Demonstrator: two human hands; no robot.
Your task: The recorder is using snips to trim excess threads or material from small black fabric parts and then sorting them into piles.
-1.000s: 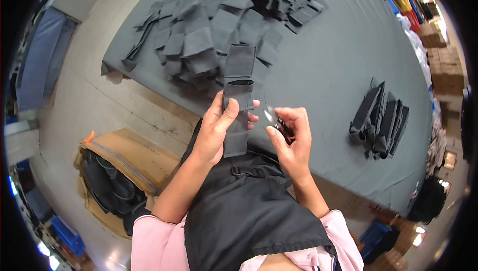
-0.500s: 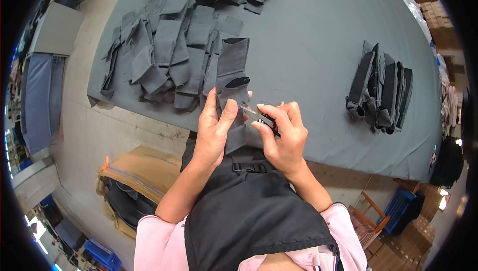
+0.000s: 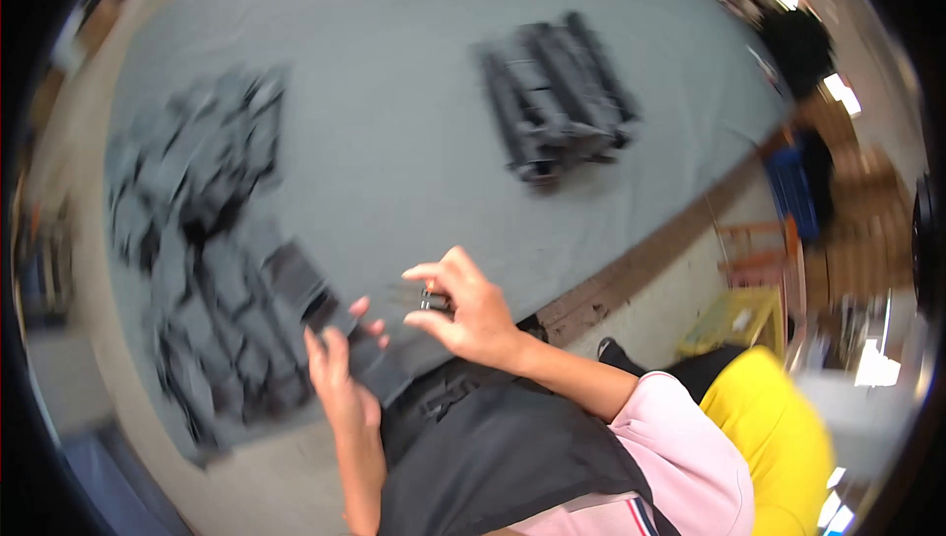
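My left hand is closed around a dark grey sewn fabric strip, thumb and fingers on either side of it. The strip's upper end leans over a loose pile of similar grey pieces on the table's near left. Just right of it, my right hand grips a small pair of thread snips, blades pointing left toward the strip but apart from it. Motion blur hides the blades' exact position.
A grey cloth covers the large table. Beyond the near pile lies another heap of grey pieces; a neat stack of strips sits farther right. A person in yellow is close on my right, near a wooden-framed chair.
My view has swung to the right, and the stack now appears nearer the middle. The snips have come away from the fabric strip. A person in yellow has come into view.
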